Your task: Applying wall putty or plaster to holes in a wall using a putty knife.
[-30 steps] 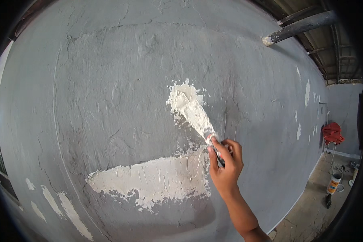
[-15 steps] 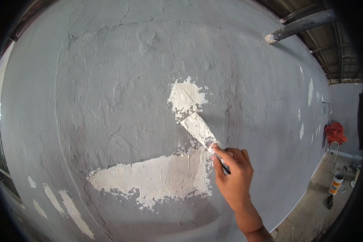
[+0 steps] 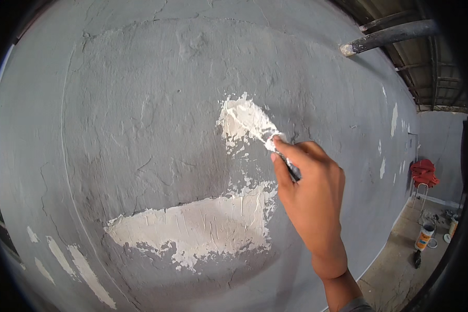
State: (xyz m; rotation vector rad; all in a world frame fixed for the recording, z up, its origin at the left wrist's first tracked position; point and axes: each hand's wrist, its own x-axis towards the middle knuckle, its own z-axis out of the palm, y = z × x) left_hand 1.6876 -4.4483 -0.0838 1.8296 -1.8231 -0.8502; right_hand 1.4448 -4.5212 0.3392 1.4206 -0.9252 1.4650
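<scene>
My right hand (image 3: 313, 190) is closed round the dark handle of a putty knife (image 3: 260, 124), thumb and fingers pinching it near the blade. White filler coats the blade, which lies against the upper patch of white filler (image 3: 234, 127) on the grey wall (image 3: 140, 114) and hides part of it. Below, a wide off-white patch (image 3: 203, 224) with ragged edges runs across the wall, and thin specks of filler link it to the upper patch. My left hand is out of the picture.
Narrow white streaks (image 3: 91, 275) mark the lower left wall. A dark pole (image 3: 390, 37) juts out at upper right under the roof. Along the right, a red cloth (image 3: 424, 173) hangs over a stool, and a tub (image 3: 424, 236) stands on the concrete floor (image 3: 387, 278).
My right hand has moved up with the putty knife. Its blade has gone from just below the upper patch onto it. The view has shifted slightly.
</scene>
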